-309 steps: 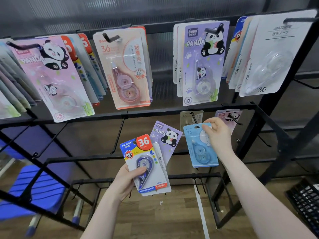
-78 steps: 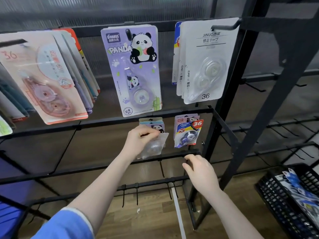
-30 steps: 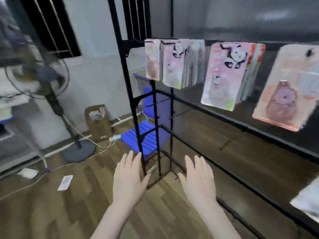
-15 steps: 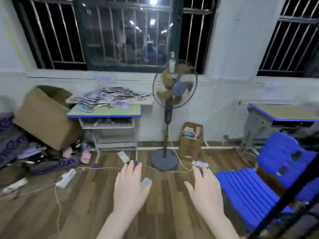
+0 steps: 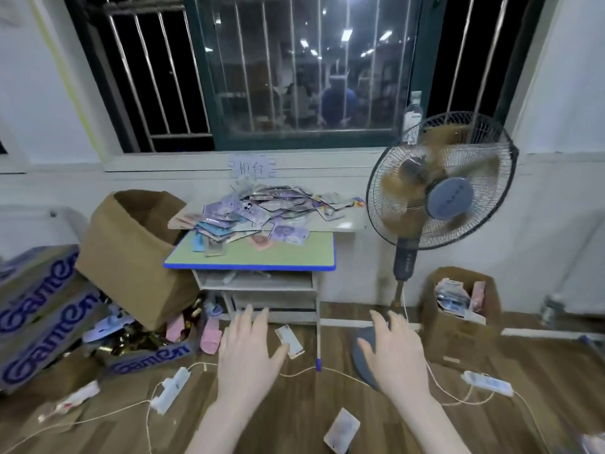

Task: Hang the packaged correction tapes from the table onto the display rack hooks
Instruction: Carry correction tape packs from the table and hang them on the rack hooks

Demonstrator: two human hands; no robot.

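the person is facing the small green-topped desk with a blue edge [image 5: 288, 253], where the heap of carded correction tape packets [image 5: 252, 216] is lying. the left hand [image 5: 248, 358] and right hand [image 5: 394, 358] are hanging spread and empty (nothing held). this looks like the fetching step; next calls for stepping closer and picking up packets.

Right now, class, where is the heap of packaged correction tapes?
In the head view, the heap of packaged correction tapes lies centre-frame on the green-topped, blue-edged table, between the brown cardboard box and standing fan.
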